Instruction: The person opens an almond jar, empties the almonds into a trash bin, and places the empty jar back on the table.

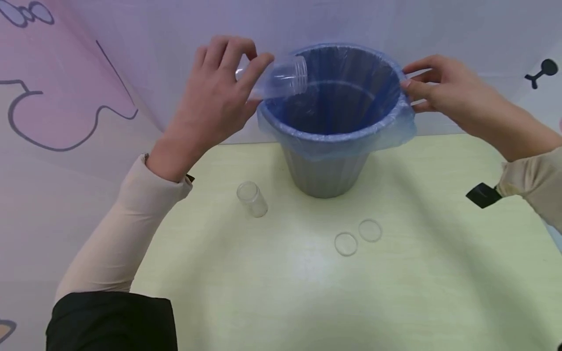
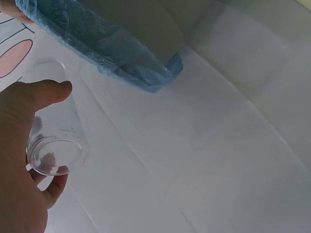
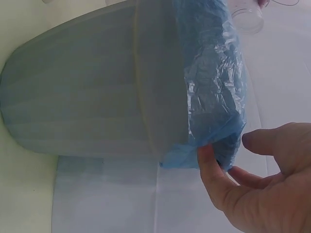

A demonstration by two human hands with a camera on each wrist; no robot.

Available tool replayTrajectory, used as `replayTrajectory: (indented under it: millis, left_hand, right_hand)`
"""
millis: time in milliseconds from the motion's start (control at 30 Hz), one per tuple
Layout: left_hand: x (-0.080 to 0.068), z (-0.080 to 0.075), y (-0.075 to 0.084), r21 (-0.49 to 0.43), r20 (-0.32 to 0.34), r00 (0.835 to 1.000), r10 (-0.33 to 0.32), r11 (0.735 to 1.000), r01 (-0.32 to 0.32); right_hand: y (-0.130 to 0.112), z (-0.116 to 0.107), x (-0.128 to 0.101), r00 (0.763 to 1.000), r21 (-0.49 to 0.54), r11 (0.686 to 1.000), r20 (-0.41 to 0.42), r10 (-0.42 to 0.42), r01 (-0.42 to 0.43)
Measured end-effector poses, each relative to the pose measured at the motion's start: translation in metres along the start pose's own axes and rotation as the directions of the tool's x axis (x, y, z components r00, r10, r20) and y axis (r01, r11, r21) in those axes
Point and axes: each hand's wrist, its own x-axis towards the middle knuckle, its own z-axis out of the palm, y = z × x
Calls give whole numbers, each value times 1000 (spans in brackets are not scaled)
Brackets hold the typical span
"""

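Note:
My left hand grips a clear plastic jar between thumb and fingers. Tipped nearly level, the jar points its threaded, uncapped mouth over the left rim of a grey trash can. In the left wrist view the see-through base of the jar faces the camera. A blue plastic bag lines the can and folds down over its rim. At the can's right side, my right hand holds the bagged rim, thumb at the edge and fingers against the bag.
On the pale yellow-green table, a smaller clear jar stands left of the can. Two thin clear rings lie in front of it. A light cloth with cartoon drawings hangs behind and at the left.

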Motion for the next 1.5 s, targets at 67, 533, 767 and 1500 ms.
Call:
replayTrajectory:
  millis: [67, 533, 767, 1500]
  left_hand:
    - [-3, 1, -2, -73, 3, 999, -54, 996, 54]
    - [-44, 19, -7, -450, 117, 910, -398, 796, 406]
    - [-76, 35, -6, -531, 255, 818, -516, 632, 564]
    - [-165, 113, 15, -596, 617, 580, -532, 166, 786]
  right_hand:
    - [0, -2, -2, 1000, -14, 1000, -4, -14, 14]
    - [6, -9, -16, 997, -78, 996, -64, -43, 38]
    - [16, -13, -22, 992, -54, 996, -103, -76, 71]
    - [75, -12, -57, 980, 105, 978, -104, -170, 181]
